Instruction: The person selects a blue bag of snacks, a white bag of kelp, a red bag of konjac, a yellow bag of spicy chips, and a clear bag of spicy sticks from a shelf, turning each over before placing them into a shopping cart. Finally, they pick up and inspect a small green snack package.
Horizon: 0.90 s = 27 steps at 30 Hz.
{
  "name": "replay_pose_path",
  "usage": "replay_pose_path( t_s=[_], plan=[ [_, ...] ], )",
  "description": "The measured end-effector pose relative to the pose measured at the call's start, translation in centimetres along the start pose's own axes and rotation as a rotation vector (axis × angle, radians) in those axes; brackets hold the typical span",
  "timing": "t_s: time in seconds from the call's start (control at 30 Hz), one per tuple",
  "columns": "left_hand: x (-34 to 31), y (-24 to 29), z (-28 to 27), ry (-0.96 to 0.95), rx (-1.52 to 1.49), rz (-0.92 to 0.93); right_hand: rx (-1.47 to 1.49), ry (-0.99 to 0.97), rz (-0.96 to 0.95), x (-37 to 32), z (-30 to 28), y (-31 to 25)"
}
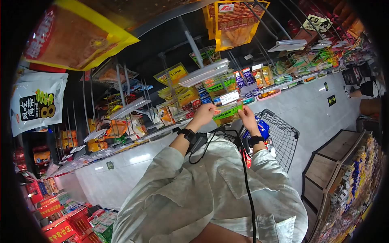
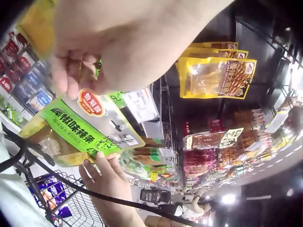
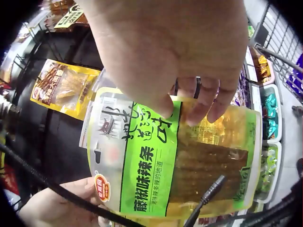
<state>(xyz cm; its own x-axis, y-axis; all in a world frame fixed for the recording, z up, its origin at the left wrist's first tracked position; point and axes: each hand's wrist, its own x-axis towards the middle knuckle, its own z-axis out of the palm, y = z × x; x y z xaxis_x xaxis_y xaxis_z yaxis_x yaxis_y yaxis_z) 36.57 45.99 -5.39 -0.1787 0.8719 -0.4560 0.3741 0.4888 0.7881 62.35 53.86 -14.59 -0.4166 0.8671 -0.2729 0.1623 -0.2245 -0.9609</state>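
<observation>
A green and clear snack packet (image 1: 227, 115) is held between both hands in front of the chest. My left hand (image 1: 206, 115) pinches its left end, by the round red logo; my right hand (image 1: 248, 120) pinches the opposite end. In the left wrist view the packet (image 2: 71, 130) lies tilted below the left hand (image 2: 118, 42), with the right hand (image 2: 111, 189) at its lower edge. The right wrist view shows strips inside the packet (image 3: 149, 165), the right hand's (image 3: 175, 52) fingers over its upper edge and the left hand (image 3: 61, 203) at the logo corner.
Hanging shelves of packets, with a yellow packet (image 1: 239, 24) above, run across the front. A black wire cart (image 1: 283, 139) with a blue packet (image 1: 261, 128) stands at the right. A display bin (image 1: 348, 178) stands farther right. A dark cable hangs down the shirt (image 1: 202, 182).
</observation>
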Motion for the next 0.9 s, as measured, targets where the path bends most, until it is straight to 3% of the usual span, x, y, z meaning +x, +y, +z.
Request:
replay_pose_path(
  t_s=[0.2, 0.43, 0.67, 0.7, 0.83, 0.9],
  plan=[
    [-3.4, -1.1, -0.7, -0.215, -0.091, 0.178, -0.144, 0.021, 0.057, -4.6, 0.9, -0.9],
    [-9.1, -1.9, -3.9, -0.219, -0.236, 0.315, -0.173, 0.089, 0.064, -12.1, 5.9, -5.3],
    [-15.8, -7.0, -7.2, -0.142, -0.298, 0.341, -0.115, 0.045, 0.119, -19.7, 14.9, -7.7],
    [-17.0, -6.2, -8.4, -0.191, -0.429, 0.295, -0.132, 0.036, 0.150, -20.7, 15.5, -8.2],
    [-18.7, -7.7, -7.3, -0.195, -0.476, 0.294, -0.261, 0.066, 0.169, -24.0, 16.6, -9.5],
    [-18.6, -8.5, -5.8, -0.169, -0.426, 0.348, -0.186, 0.115, 0.178, -25.6, 16.5, -9.6]
  ],
)
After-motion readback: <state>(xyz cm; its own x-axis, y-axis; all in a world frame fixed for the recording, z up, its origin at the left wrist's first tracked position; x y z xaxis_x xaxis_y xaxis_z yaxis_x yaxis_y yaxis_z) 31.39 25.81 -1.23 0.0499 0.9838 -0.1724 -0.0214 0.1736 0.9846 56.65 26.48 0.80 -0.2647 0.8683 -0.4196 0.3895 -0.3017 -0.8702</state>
